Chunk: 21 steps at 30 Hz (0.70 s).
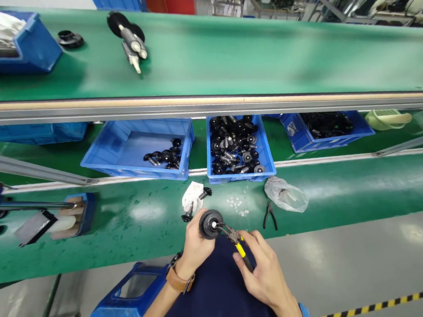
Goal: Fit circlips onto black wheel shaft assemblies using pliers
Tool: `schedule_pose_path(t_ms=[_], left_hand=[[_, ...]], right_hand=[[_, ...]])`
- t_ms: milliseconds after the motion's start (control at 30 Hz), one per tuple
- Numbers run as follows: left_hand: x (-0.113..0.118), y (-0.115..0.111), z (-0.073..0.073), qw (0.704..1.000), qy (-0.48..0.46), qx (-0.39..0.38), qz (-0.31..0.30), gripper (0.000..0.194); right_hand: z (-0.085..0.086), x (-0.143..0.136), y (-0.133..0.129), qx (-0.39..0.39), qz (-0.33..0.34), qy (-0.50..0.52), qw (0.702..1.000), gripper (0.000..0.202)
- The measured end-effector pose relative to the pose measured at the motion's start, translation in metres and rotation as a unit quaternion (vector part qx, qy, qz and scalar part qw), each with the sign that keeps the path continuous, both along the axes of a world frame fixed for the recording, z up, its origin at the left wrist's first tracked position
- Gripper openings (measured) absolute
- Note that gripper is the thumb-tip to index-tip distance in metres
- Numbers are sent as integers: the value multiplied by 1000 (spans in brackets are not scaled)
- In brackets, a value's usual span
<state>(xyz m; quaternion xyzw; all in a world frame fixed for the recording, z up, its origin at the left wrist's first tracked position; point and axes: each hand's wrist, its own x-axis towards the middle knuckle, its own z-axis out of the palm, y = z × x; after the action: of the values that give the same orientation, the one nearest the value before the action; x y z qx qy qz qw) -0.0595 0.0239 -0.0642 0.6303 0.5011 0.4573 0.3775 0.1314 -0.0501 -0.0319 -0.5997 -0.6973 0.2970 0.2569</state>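
My left hand (195, 244) is closed around a round black part (210, 224) with a light metal centre, held just off the bench's front edge. In my right hand (262, 266) are pliers (240, 247) with yellow and black handles, and their bent tips touch the centre of the black part. Behind my left hand, a white glove (193, 196) lies on the green bench with two small black parts on and beside it. Several small rings (243, 212) are scattered to the right of the glove. Black pliers (270, 215) lie further right.
A clear plastic bag (286, 195) lies behind the black pliers. Blue bins (212, 178) of black parts stand at the back, below a raised green shelf (240, 54). A metal-rod fixture (80, 217) sits at left, and a blue stool (118, 301) below.
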Motion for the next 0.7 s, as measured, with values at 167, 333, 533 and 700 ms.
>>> schedule_pose_path(t_ms=[167,333,533,700], left_hand=[[0,3,1,1000,4,17,5,16],[0,4,6,1000,10,23,-4,18],[-1,4,4,1000,4,29,-9,23],[-1,4,2,999,-5,33,-12,25]], right_hand=[[2,0,-1,26,-9,18,999,40],[5,-1,0,12,3,1,1000,37],[5,-3,1,2,9,15,1000,36],[6,-4,1,0,11,7,1000,35]])
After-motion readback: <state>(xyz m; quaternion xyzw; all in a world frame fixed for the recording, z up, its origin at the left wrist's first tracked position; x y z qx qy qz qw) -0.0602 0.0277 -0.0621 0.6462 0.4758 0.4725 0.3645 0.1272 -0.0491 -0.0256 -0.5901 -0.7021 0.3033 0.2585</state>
